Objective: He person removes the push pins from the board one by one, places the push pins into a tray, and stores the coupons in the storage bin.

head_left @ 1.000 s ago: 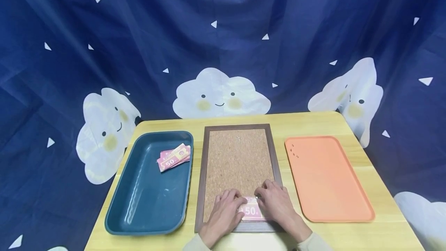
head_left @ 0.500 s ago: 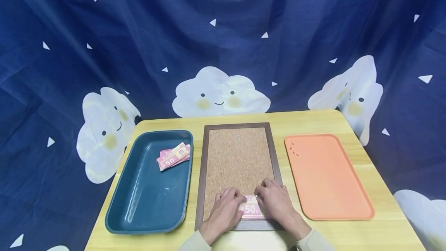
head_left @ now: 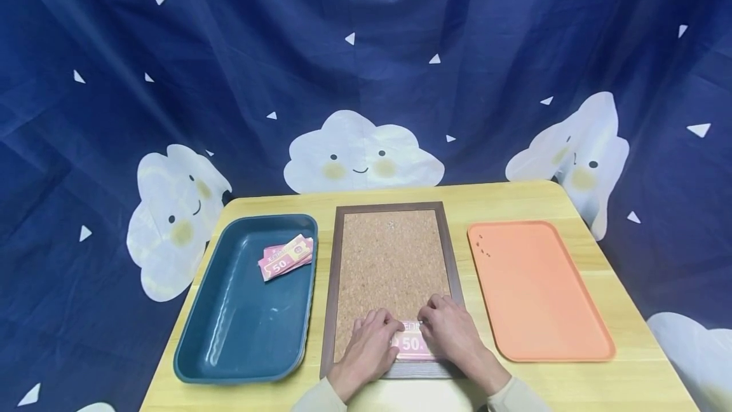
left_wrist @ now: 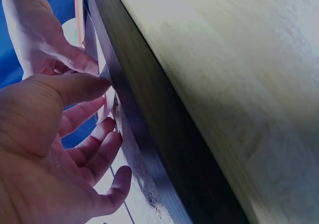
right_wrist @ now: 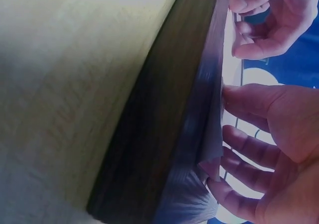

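Note:
A pink coupon (head_left: 410, 343) printed with a large 50 lies at the near end of a framed cork board (head_left: 393, 259). My left hand (head_left: 368, 346) holds its left end, thumb near the lower edge and index finger at the upper edge. At the other end, my right hand (head_left: 454, 330) grips the coupon with bent fingers, covering its right part. A tiny white spot shows by the right fingertips. In the right wrist view the coupon's corner (right_wrist: 213, 164) curls up over the frame's edge, beside the spread fingers (right_wrist: 249, 171).
Left of the board stands a deep blue-green bin (head_left: 229, 361) with several more pink coupons (head_left: 284, 258) in it. An orange tray (head_left: 543, 297) on the right carries several tiny dark bits (head_left: 481, 245) in its far left corner. Small marks show near the board's far edge.

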A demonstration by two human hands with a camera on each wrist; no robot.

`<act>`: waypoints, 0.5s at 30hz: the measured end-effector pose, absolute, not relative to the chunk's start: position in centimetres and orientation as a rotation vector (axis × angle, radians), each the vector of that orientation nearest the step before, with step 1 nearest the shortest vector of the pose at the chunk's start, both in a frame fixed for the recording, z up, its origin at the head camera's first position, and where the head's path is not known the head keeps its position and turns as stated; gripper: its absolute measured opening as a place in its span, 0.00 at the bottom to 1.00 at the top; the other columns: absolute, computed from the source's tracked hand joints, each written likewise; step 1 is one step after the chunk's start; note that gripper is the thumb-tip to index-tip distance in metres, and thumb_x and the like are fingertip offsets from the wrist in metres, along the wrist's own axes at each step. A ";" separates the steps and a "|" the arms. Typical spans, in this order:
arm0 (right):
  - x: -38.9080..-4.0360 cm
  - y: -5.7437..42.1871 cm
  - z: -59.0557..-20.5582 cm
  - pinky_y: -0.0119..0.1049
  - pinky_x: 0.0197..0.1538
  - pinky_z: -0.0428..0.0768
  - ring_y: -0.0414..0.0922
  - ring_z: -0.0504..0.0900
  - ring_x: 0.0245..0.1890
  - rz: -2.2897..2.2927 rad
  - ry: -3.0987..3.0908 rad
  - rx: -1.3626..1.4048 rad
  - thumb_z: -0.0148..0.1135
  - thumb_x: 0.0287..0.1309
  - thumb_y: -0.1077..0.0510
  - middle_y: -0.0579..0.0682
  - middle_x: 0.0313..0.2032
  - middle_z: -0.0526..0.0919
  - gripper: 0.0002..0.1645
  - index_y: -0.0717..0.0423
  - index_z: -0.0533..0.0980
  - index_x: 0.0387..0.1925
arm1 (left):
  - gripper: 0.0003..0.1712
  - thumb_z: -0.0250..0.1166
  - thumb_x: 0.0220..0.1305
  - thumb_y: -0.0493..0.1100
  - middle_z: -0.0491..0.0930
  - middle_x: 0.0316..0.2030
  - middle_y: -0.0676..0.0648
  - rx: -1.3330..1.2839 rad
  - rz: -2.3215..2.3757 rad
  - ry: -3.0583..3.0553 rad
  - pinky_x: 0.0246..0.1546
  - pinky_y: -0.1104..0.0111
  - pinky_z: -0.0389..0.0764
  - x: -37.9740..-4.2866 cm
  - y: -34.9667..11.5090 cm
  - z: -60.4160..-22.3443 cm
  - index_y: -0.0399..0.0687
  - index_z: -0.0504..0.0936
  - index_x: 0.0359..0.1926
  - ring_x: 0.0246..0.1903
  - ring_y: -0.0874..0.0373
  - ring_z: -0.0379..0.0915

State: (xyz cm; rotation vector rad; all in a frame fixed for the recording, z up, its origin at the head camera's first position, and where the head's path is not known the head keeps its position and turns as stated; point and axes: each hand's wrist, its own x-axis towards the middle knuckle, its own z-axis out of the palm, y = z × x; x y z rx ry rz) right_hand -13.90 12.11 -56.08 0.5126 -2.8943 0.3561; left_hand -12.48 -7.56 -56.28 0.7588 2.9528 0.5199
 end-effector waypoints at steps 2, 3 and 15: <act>-13.9 12.1 -56.2 0.31 0.30 0.74 0.38 0.73 0.29 0.367 -2.884 0.516 0.73 0.42 0.54 0.38 0.28 0.77 0.04 0.43 0.84 0.25 | 0.21 0.70 0.50 0.46 0.74 0.42 0.58 0.756 0.533 2.946 0.37 0.72 0.60 -12.5 -7.5 -56.3 0.59 0.82 0.48 0.41 0.64 0.66; -14.0 12.1 -56.2 0.31 0.30 0.74 0.38 0.74 0.29 0.372 -2.877 0.520 0.73 0.42 0.54 0.38 0.27 0.77 0.04 0.43 0.84 0.24 | 0.21 0.70 0.50 0.46 0.74 0.42 0.58 0.755 0.543 2.941 0.37 0.72 0.60 -12.5 -7.5 -56.3 0.58 0.82 0.49 0.41 0.64 0.66; -13.8 11.9 -56.6 0.29 0.26 0.71 0.38 0.75 0.31 0.277 -2.868 0.539 0.70 0.46 0.54 0.38 0.28 0.78 0.02 0.44 0.83 0.24 | 0.22 0.70 0.49 0.42 0.75 0.40 0.57 0.716 0.645 2.859 0.38 0.69 0.72 -12.7 -7.4 -56.0 0.56 0.82 0.49 0.40 0.64 0.68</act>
